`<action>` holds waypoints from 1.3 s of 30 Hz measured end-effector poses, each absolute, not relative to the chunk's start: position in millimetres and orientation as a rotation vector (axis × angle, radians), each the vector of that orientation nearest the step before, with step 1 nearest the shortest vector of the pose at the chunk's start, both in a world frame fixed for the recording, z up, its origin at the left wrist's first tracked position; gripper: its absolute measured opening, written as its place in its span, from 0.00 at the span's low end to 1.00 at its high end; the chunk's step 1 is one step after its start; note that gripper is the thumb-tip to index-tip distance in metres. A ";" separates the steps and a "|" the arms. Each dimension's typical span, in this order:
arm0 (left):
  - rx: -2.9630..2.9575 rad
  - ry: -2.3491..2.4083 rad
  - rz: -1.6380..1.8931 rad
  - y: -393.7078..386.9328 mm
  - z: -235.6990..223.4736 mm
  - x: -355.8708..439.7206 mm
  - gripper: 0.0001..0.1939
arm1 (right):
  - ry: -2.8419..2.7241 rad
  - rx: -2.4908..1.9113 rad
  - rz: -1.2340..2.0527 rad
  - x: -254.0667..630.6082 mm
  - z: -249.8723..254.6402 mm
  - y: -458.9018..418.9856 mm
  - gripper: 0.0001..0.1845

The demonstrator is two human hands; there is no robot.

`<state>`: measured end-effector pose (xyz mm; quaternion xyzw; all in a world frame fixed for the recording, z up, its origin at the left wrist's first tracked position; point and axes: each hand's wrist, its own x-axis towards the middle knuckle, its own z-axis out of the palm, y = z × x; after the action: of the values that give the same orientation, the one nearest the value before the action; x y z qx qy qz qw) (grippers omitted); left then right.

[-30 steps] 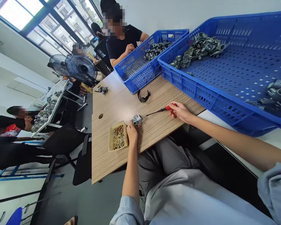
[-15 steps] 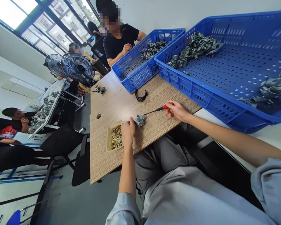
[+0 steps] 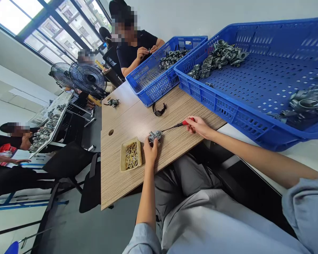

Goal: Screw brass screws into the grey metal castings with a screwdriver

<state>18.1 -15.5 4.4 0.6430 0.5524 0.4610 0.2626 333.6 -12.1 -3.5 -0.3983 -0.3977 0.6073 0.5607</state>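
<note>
My left hand grips a small grey metal carburetor just above the wooden table, thumb and fingers around its near side. In my right hand is a screwdriver with a red and black handle, its thin shaft pointing left. The tip reaches the carburetor's right side; whether it sits in a screw is too small to tell. Left of my left hand stands a cream tray holding many small brass-coloured parts.
Two blue crates with metal carburetors stand along the table's far and right side. A black wristwatch and another carburetor lie on the table. A co-worker sits beyond; fans stand behind.
My left hand has shifted slightly right and turned the carburetor, with its fingers now farther around it. The screwdriver stays at its right side. The co-worker's two hands have come together.
</note>
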 end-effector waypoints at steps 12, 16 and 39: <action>1.715 1.484 1.270 -20.2 2.7 16.6 0.18 | -1.110 -0.867 1.458 334.3 -1.9 -13.6 0.34; 1.706 1.501 1.259 -20.7 1.8 16.4 0.19 | -1.130 -0.864 1.470 335.4 -1.6 -13.8 0.33; 1.727 1.524 1.208 -20.3 0.8 16.4 0.21 | -1.252 -0.868 1.435 335.3 -0.1 -14.0 0.31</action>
<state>16.4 -20.3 0.8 0.6398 0.5646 0.4476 0.2672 335.3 -14.0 -0.1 -0.3590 -0.5180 0.5935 0.5006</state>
